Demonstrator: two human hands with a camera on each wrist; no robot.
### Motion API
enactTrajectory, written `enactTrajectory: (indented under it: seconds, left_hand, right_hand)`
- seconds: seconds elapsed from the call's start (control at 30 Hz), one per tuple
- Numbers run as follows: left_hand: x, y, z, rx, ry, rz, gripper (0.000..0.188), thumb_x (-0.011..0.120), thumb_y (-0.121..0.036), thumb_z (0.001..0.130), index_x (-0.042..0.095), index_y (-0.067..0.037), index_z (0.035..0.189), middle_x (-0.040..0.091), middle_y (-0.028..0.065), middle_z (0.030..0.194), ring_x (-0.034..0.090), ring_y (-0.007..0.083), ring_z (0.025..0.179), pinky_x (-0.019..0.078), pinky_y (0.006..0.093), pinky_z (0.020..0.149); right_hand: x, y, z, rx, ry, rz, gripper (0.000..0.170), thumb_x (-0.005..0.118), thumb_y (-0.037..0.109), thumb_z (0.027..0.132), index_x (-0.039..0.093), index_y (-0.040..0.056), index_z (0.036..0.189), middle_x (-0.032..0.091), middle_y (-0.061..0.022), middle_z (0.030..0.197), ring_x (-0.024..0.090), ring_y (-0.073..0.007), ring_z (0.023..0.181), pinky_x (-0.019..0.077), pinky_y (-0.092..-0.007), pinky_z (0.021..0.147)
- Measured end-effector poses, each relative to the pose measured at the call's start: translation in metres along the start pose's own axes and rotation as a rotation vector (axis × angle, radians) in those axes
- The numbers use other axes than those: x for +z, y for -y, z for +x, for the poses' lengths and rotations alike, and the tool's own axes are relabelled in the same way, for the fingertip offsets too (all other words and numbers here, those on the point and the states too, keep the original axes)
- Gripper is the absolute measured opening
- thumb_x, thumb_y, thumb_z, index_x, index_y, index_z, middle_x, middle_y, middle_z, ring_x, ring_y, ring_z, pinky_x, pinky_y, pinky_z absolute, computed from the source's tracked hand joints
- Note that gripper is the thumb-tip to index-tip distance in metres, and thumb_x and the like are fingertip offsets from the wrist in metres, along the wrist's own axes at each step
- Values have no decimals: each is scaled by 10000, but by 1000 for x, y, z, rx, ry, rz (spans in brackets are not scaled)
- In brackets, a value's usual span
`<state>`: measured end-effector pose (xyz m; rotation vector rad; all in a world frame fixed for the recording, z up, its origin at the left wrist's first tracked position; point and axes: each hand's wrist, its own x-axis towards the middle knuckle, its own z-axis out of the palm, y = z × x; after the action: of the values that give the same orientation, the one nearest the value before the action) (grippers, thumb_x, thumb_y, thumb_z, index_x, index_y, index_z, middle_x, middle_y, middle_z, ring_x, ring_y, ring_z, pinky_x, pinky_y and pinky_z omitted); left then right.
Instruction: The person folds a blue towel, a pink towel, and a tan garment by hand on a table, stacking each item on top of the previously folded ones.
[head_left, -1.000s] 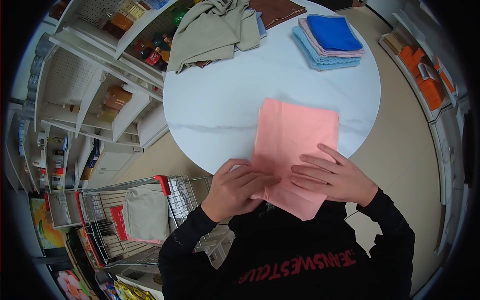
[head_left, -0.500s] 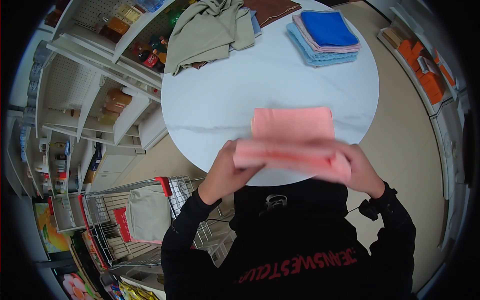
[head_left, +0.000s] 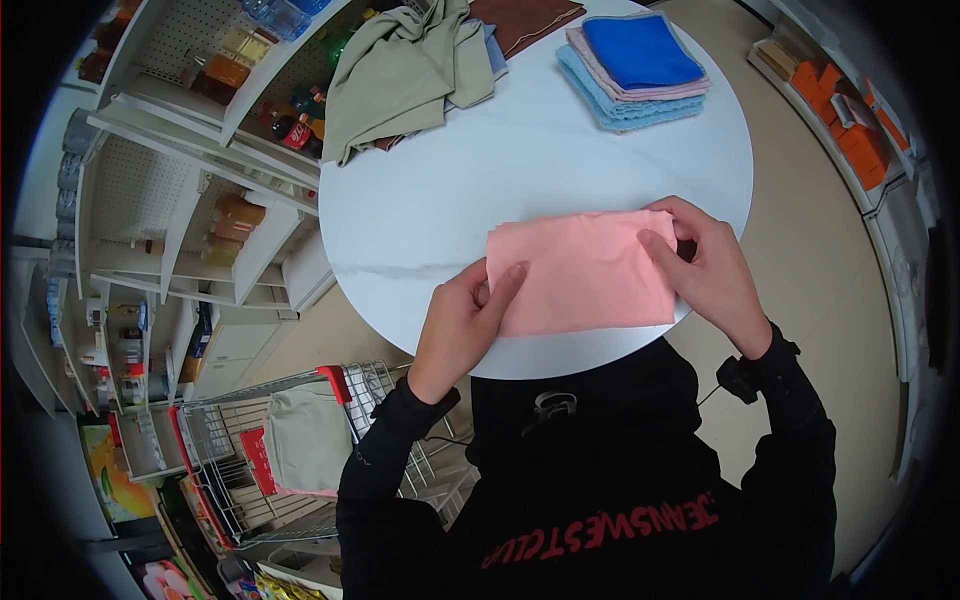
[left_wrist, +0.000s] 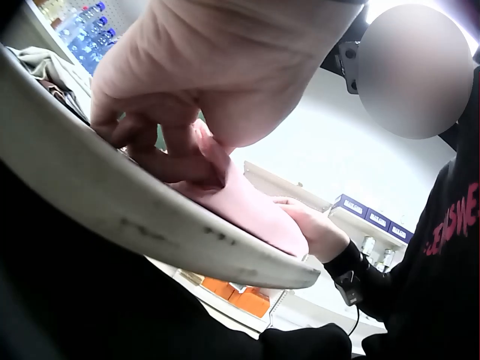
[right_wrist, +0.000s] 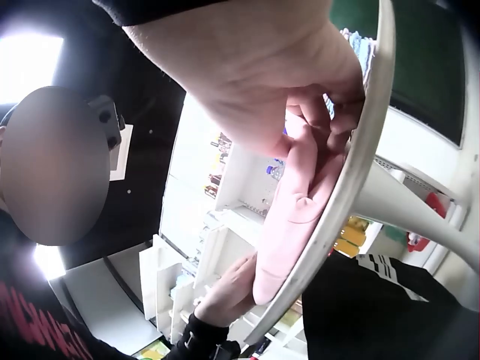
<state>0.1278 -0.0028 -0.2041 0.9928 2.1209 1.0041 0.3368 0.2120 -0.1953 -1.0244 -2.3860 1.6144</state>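
A folded pink cloth (head_left: 580, 275) lies at the near edge of the round white table (head_left: 420, 220). My left hand (head_left: 463, 320) grips its left end, thumb on top and fingers beneath. At the opposite end my right hand (head_left: 710, 270) pinches the upper right corner, thumb pressed on the upper face. In the left wrist view the pink cloth (left_wrist: 251, 214) bulges into a rounded fold just over the table rim (left_wrist: 150, 202). From the right wrist, curled fingers (right_wrist: 319, 112) show tucked into the layers of the cloth (right_wrist: 289, 217).
A stack of folded cloths (head_left: 640, 70), blue on top, stands at the table's far right. A rumpled grey-green garment (head_left: 400, 80) and a brown cloth (head_left: 520, 22) lie at the far left. A shopping cart (head_left: 230, 470) holding a grey-green cloth stands left, before shelves (head_left: 150, 190) with bottles.
The long pink cloth has been folded over toward the far side into a shorter rectangle. Both hands have gone from resting on or lifting it to gripping its two ends.
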Motion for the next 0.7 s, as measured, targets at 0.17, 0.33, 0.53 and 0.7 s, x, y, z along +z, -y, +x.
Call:
enactTrajectory:
  seconds: [0.17, 0.33, 0.53, 0.7]
  left_hand:
    - [-7, -7, 3, -33, -114, 230, 366, 725, -353, 1025, 720, 2, 1112, 544, 59, 636, 459, 159, 541, 364, 343, 534]
    - [6, -42, 8, 573, -437, 641, 543, 725, -325, 1007, 581, -6, 1423, 667, 214, 1277, 666, 319, 1109, 520, 424, 931]
    - [45, -30, 23, 608, 48, 803, 768, 600, -367, 1068, 280, 22, 1647, 299, 248, 1699, 292, 402, 1579, 234, 540, 1274]
    - [34, -22, 27, 607, 90, 772, 797, 580, -402, 1074, 248, 35, 1653, 307, 251, 1691, 308, 414, 1568, 254, 542, 1267]
  right_hand:
    - [1, 8, -9, -45, -55, 33, 349, 623, 60, 997, 622, 49, 1347, 689, -94, 1131, 633, -142, 933, 493, -288, 845]
    - [11, -8, -4, -393, -154, -59, 456, 600, 36, 989, 565, 68, 1442, 586, -155, 1344, 595, -250, 1113, 483, -340, 965]
    - [18, 9, -4, -694, -378, -442, 599, 620, 110, 1007, 439, 71, 1577, 507, -161, 1533, 460, -355, 1432, 367, -460, 1204]
    - [24, -18, -6, -663, -175, -649, 627, 615, 196, 1028, 405, 58, 1602, 471, -140, 1601, 382, -385, 1522, 270, -528, 1277]
